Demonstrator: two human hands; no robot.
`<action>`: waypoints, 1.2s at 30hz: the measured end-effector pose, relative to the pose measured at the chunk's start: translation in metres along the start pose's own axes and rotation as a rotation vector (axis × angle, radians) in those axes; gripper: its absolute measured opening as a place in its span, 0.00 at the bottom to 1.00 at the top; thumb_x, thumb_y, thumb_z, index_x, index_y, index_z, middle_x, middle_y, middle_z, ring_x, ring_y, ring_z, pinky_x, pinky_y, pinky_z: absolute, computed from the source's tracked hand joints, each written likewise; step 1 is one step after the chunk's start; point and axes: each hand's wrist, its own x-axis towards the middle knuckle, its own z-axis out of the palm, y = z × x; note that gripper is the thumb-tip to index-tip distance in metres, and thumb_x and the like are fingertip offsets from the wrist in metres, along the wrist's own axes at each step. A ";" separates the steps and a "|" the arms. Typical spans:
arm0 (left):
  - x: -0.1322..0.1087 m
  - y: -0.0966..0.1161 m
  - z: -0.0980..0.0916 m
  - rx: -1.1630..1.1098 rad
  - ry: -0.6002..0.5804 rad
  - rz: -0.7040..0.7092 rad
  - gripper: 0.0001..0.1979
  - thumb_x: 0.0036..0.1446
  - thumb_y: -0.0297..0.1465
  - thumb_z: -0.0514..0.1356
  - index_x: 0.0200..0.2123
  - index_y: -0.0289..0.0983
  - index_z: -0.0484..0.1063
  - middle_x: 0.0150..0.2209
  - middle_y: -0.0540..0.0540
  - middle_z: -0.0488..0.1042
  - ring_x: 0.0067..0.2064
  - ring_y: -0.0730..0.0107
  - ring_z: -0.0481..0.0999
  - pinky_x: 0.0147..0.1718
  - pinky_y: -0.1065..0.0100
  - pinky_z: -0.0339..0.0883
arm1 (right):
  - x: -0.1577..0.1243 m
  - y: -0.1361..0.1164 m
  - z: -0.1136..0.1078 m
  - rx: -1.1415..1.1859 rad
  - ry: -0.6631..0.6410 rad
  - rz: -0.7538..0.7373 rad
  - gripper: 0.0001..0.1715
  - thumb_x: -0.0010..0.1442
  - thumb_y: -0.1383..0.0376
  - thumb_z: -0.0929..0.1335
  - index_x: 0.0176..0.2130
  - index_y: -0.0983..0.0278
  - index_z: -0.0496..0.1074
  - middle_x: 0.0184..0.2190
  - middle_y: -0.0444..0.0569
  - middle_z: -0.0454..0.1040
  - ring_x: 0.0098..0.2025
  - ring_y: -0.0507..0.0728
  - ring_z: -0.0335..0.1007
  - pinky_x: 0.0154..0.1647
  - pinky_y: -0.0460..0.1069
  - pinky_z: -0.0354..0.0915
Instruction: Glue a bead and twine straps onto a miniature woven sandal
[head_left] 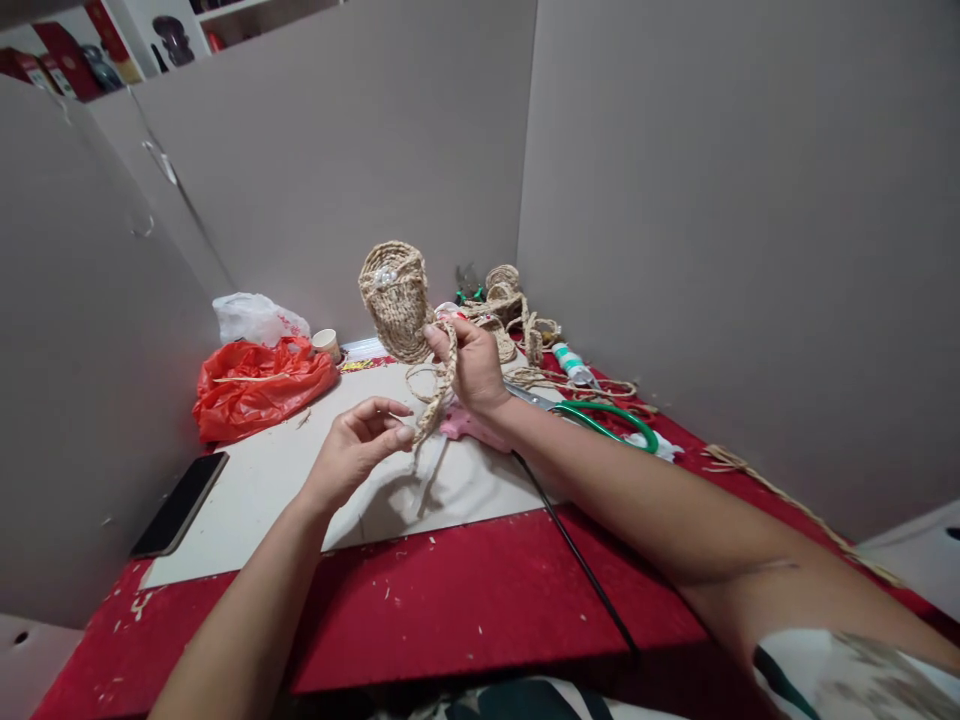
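A small woven straw slipper (397,312) with white beads on its strap is held up over the board, sole upright. My right hand (476,365) grips its lower edge between thumb and fingers. From that hand a braided straw cord (435,405) hangs down, its loose strands reaching toward the board. Beside the cord's lower part is my left hand (360,445), thumb and forefinger apart and their tips close to the braid; whether the thumb touches it I cannot tell. Under my right wrist lies a pink thing (472,430), partly hidden. Green-handled scissors (607,420) rest behind my right forearm.
A pale board (255,520) covers part of the red tablecloth (420,610). A phone (180,505), a red plastic bag (262,390) and a paper cup (325,343) stand left. Straw pieces (506,290) pile at the back right. Grey partitions (337,150) enclose the table.
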 end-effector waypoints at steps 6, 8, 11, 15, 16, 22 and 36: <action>-0.003 0.017 -0.018 0.030 0.064 0.068 0.12 0.41 0.31 0.72 0.32 0.36 0.79 0.27 0.48 0.76 0.26 0.75 0.72 0.25 0.74 0.68 | 0.000 0.002 0.004 0.033 0.006 0.020 0.22 0.51 0.55 0.70 0.18 0.62 0.58 0.17 0.37 0.53 0.22 0.47 0.48 0.21 0.44 0.51; -0.004 0.020 -0.021 0.057 0.141 0.112 0.12 0.38 0.31 0.73 0.29 0.36 0.80 0.27 0.47 0.77 0.27 0.74 0.73 0.25 0.73 0.69 | -0.002 0.003 0.006 0.064 -0.002 0.073 0.21 0.50 0.55 0.70 0.18 0.62 0.59 0.16 0.37 0.53 0.21 0.47 0.50 0.20 0.43 0.54; -0.003 0.019 -0.022 0.151 0.351 0.259 0.10 0.39 0.32 0.73 0.28 0.36 0.81 0.25 0.47 0.77 0.24 0.75 0.71 0.24 0.74 0.68 | -0.005 0.004 0.009 0.128 -0.025 0.166 0.21 0.48 0.53 0.70 0.18 0.62 0.60 0.16 0.37 0.54 0.20 0.47 0.53 0.19 0.43 0.61; 0.003 0.008 -0.024 0.297 0.511 0.423 0.15 0.47 0.34 0.69 0.41 0.41 0.80 0.32 0.47 0.80 0.28 0.73 0.74 0.27 0.73 0.69 | -0.012 0.004 0.014 0.208 -0.068 0.269 0.22 0.45 0.51 0.72 0.21 0.63 0.64 0.18 0.37 0.57 0.20 0.46 0.54 0.19 0.42 0.65; 0.004 0.005 -0.025 0.326 0.530 0.451 0.16 0.48 0.34 0.68 0.43 0.42 0.80 0.34 0.47 0.80 0.29 0.72 0.75 0.28 0.72 0.70 | -0.014 0.004 0.015 0.229 -0.079 0.293 0.22 0.45 0.50 0.73 0.21 0.63 0.65 0.18 0.37 0.57 0.20 0.46 0.54 0.19 0.42 0.65; 0.005 0.000 -0.030 0.598 0.621 0.662 0.09 0.49 0.30 0.67 0.36 0.44 0.81 0.37 0.46 0.77 0.42 0.64 0.74 0.48 0.63 0.66 | -0.025 -0.003 0.021 0.333 -0.090 0.407 0.22 0.42 0.51 0.74 0.22 0.64 0.65 0.18 0.38 0.60 0.20 0.46 0.55 0.16 0.40 0.62; 0.002 -0.001 -0.031 0.955 0.668 0.957 0.11 0.54 0.24 0.62 0.41 0.40 0.78 0.34 0.47 0.75 0.34 0.71 0.74 0.37 0.69 0.70 | -0.037 -0.003 0.030 0.429 -0.107 0.477 0.23 0.40 0.53 0.76 0.22 0.64 0.65 0.18 0.37 0.61 0.20 0.46 0.56 0.14 0.40 0.59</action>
